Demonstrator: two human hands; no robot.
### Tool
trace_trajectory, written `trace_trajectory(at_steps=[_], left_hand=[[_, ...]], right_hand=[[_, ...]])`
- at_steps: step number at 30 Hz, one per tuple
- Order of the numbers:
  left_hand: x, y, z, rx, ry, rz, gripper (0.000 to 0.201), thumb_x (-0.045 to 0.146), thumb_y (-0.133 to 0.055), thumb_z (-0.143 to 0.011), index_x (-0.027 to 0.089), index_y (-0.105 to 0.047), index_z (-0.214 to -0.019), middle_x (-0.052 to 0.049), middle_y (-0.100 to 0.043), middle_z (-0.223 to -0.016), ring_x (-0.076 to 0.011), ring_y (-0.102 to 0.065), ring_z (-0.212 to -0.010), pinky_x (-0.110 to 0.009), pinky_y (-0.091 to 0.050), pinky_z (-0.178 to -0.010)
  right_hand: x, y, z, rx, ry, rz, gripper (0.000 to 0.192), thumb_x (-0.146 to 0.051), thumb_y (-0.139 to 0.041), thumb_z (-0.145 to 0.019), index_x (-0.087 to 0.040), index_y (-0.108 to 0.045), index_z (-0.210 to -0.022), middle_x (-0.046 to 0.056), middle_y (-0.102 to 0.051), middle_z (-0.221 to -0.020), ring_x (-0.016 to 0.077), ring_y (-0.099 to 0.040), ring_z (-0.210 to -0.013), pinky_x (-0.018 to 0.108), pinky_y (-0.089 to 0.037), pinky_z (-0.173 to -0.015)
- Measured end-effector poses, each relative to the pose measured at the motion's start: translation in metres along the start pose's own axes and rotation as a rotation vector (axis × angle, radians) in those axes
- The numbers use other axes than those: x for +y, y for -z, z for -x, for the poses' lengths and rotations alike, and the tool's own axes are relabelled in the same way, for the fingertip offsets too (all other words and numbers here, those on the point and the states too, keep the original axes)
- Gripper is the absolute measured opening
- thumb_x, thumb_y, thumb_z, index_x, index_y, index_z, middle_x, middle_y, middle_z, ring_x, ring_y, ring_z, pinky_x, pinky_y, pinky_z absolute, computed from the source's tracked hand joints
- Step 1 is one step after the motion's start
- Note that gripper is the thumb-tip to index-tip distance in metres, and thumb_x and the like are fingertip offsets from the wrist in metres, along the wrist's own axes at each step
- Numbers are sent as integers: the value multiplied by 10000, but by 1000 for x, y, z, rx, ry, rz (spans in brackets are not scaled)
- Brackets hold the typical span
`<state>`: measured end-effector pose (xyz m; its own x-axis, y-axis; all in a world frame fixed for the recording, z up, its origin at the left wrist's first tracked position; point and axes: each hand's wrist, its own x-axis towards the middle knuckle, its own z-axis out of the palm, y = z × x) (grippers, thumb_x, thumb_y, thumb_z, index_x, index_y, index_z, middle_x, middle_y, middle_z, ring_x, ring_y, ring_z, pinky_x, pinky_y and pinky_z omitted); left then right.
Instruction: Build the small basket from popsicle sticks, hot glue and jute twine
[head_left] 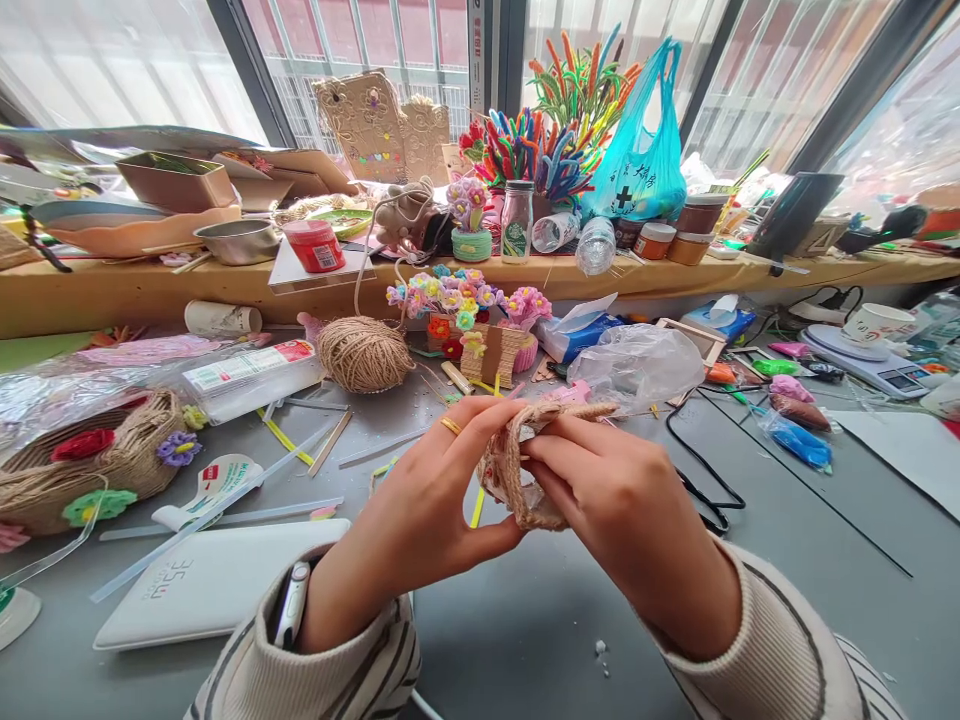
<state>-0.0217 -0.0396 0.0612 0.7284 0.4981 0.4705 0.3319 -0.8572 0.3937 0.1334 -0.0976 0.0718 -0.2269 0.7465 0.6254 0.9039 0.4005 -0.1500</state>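
Centre frame, a tan twine piece (517,470) sits over a grey surface (525,620). Cream sleeves (780,650) carry dark stripes. A turquoise bag (637,160) hangs upper right beside multicoloured pipe cleaners (540,140). A red jar (315,245) stands upper left; a beige twine ball (364,355) lies below it.

Grey table (525,620); twine ball (364,354); glue sticks (225,515)

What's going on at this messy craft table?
A person holds a small twine-wrapped piece above the grey table, the left hand and right hand both gripping it. A ball of twine sits farther back, beside small pots of pipe-cleaner flowers. A twine basket lies at the left.
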Motion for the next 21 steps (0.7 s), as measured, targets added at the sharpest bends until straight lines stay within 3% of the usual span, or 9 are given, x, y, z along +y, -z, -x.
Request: trace_trajectory(at_steps=[8, 21], left_hand=[[1, -4, -2, 6, -32, -44, 667, 157, -643, -640, 132, -342, -1236, -78, -449, -1182, -155, -416, -1126, -212, -331, -968], [6, -2, -3, 10, -50, -41, 689, 157, -644, -642, 146, -324, -1253, -66, -450, -1175, -153, -423, -1108, -217, -337, -965]], right_hand=[[-3, 3, 0, -95, -67, 54, 149, -77, -508, -769, -129, -648, -764, 41, -637, -694, 169, -580, -607, 276, -387, -516], [-4, 4, 1, -41, -60, 53, 184, -86, -485, -784, -125, -665, -773, 43, -653, -702, 176, -601, -628, 278, -372, -505]])
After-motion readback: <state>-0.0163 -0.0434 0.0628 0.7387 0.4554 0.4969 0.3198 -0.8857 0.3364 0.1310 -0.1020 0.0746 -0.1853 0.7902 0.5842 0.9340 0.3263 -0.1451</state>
